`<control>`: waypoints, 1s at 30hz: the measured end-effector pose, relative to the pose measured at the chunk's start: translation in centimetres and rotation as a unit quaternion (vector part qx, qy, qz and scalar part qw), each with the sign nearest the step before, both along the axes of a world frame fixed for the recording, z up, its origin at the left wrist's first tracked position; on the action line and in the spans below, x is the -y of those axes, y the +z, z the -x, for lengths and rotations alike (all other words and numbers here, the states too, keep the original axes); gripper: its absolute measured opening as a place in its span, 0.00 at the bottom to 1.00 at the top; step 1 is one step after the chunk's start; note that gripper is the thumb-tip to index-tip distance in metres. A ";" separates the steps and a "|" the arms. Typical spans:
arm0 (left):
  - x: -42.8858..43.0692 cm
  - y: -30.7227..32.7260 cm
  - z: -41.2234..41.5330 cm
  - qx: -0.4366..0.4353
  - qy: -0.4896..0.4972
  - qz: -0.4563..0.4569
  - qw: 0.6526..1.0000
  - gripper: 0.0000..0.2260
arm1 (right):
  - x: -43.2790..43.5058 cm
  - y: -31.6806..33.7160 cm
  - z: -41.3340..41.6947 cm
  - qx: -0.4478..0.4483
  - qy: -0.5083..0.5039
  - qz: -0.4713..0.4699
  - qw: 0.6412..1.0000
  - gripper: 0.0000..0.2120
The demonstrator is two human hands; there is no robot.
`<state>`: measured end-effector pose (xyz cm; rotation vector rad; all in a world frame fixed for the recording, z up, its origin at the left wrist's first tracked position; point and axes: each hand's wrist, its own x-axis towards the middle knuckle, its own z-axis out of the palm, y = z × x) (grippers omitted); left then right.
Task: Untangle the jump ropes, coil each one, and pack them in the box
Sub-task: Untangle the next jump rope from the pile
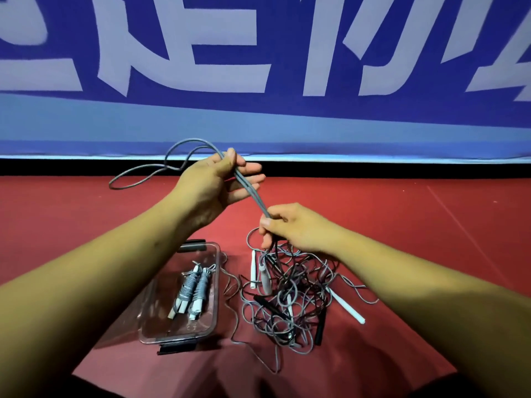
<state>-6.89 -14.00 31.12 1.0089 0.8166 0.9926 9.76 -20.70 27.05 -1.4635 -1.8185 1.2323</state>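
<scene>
Count so far: two coiled ropes [192, 288], grey with white handles, side by side in the clear box [178, 336] on the red floor [402, 225]. Just right of it, one messy tangle [287, 300] of grey and dark cords, with a few white handles and two black ones poking out. Above it the left hand [212, 182] grips several grey strands [253, 193] up high, and the right hand [290, 228] pinches them lower down.
</scene>
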 end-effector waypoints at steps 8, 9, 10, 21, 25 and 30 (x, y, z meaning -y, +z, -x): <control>3.3 -3.8 -0.5 -0.225 -0.328 -0.095 0.913 0.10 | -0.2 4.6 1.1 -0.424 -0.170 0.066 0.887 0.12; 3.9 -4.2 -0.8 -0.256 -0.337 -0.113 0.899 0.05 | -0.3 5.0 0.9 -0.434 -0.191 0.068 0.878 0.11; 4.2 -4.7 -0.9 -0.268 -0.338 -0.116 0.895 0.03 | -0.4 5.3 0.7 -0.438 -0.212 0.065 0.871 0.11; 3.6 -0.8 -1.1 -0.146 -0.082 -0.051 0.984 0.08 | -0.5 3.1 -1.9 -0.250 -0.155 0.112 0.949 0.23; 3.0 0.7 -0.4 -0.163 -0.021 -0.064 0.984 0.09 | 0.8 0.7 -1.0 -0.167 -0.003 0.164 0.972 0.18; 2.4 1.6 0.6 -0.170 0.049 -0.074 0.981 0.09 | 0.2 -1.1 -1.4 -0.089 0.046 0.136 0.986 0.18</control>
